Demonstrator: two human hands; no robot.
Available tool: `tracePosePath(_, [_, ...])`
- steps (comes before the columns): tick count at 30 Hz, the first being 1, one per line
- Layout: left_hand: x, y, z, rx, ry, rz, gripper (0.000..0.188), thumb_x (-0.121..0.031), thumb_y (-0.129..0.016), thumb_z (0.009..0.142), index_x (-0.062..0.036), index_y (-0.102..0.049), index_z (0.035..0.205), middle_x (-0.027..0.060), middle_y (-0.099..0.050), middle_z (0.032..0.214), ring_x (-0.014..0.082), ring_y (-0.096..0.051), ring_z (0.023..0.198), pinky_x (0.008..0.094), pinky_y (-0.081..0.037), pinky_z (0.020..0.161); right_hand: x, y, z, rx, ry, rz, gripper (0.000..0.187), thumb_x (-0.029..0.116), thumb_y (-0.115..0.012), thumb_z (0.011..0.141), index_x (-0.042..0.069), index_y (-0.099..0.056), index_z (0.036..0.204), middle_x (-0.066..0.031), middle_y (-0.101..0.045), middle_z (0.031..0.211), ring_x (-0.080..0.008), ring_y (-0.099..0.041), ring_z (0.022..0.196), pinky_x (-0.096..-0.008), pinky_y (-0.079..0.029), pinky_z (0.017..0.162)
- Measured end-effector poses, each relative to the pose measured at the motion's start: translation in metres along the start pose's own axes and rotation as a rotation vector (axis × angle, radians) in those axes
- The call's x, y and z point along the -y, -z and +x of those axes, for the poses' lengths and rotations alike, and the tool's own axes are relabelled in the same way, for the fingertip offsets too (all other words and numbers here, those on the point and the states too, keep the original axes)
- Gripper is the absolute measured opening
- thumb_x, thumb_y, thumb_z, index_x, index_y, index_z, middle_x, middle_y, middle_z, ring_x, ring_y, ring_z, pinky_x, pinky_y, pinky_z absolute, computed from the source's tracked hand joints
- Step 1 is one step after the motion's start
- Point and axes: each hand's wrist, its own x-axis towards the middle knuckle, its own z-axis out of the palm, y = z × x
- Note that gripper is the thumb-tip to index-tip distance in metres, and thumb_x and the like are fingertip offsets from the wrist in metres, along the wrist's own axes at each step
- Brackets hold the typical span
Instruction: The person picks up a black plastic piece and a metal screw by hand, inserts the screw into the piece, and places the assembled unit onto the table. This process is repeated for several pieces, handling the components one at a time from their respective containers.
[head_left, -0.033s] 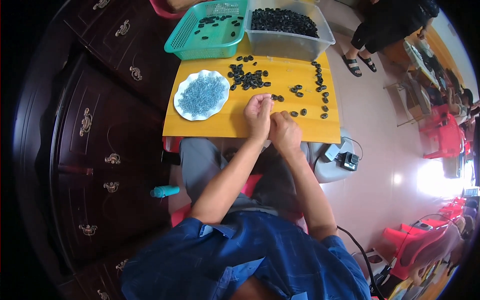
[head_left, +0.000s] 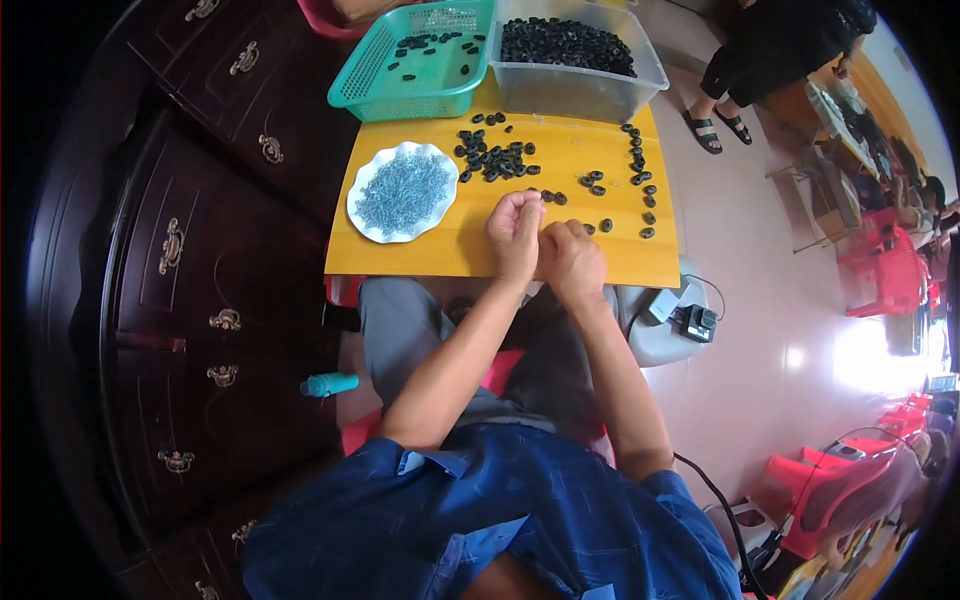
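Both my hands are close together over the near edge of a yellow table (head_left: 400, 258). My left hand (head_left: 515, 232) is closed, thumb and fingertips pinched together. My right hand (head_left: 574, 262) is curled beside it, knuckles up. Whatever lies between the fingers is hidden or too small to make out. Just beyond the fingertips lie a few small black oval pieces (head_left: 560, 198). A larger loose group of black pieces (head_left: 495, 160) is farther back. To the left stands a white scalloped plate (head_left: 355, 207) heaped with small clear bluish pieces (head_left: 405, 190).
At the back are a green basket (head_left: 400, 107) with some black pieces and a clear bin (head_left: 560, 97) full of them. More black pieces (head_left: 638, 160) line the table's right side. Dark drawers (head_left: 220, 270) flank the left; a grey stool (head_left: 665, 345) holds small devices. Another person's sandalled feet (head_left: 705, 135) show far right.
My right hand has turned very slightly, and it now covers part of a black piece beside it. My left hand stays almost in place.
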Motion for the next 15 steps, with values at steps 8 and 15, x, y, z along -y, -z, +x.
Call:
tracePosePath(8, [-0.021, 0.039, -0.019, 0.062, -0.01, 0.132, 0.01, -0.008, -0.059, 0.097, -0.0008, -0.063, 0.101, 0.0009, -0.064, 0.083, 0.0081, -0.059, 0.076, 0.0236, -0.048, 0.072, -0.025, 0.02, 0.024, -0.163, -0.115, -0.006, 0.009, 0.018, -0.065, 0.087, 0.011, -0.065, 0.092, -0.0111, -0.064, 0.092, -0.0338, -0.066, 0.081, -0.0449, -0.053, 0.069])
tracePosePath(15, [-0.029, 0.048, -0.022, 0.093, 0.028, 0.186, 0.011, -0.006, -0.06, 0.095, -0.0003, -0.064, 0.103, 0.0009, -0.064, 0.086, 0.0077, -0.06, 0.078, 0.0228, -0.049, 0.073, -0.04, 0.044, 0.003, -0.277, -0.183, 0.077, 0.008, 0.013, -0.066, 0.086, 0.01, -0.066, 0.093, -0.0097, -0.065, 0.089, -0.0313, -0.065, 0.08, -0.0417, -0.051, 0.068])
